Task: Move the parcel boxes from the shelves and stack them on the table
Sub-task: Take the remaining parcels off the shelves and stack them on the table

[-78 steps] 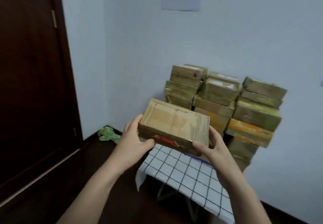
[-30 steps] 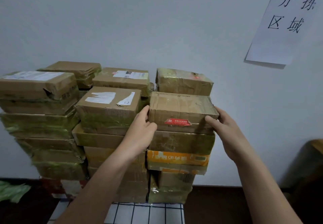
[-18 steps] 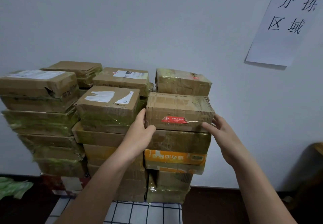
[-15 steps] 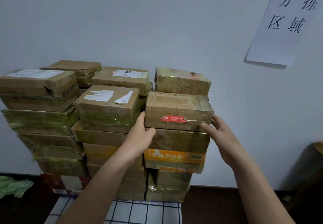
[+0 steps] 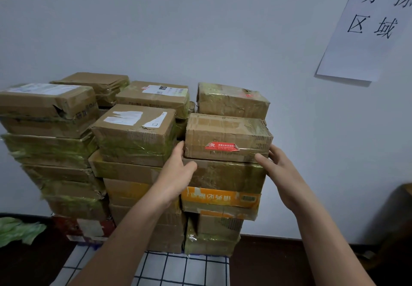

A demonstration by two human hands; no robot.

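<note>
Letting go cleanly is the step in hand, I judge. Nearest lies the checked tablecloth [image 5: 169, 270]. Above it, the left hand [image 5: 176, 174] and the right hand [image 5: 281, 174] are spread, with fingers nearly straight against the two ends of the parcel box [image 5: 227, 136] with a red sticker. It sits on top of the right front stack [image 5: 223, 178]. Both hands should draw away sideways together, so the box does not turn. The neighbour box [image 5: 133, 134] stands just beside the left fingers and leaves little room. Behind are more boxes [image 5: 231, 100], the wall [image 5: 200, 29] and a paper sign [image 5: 367, 29].
</note>
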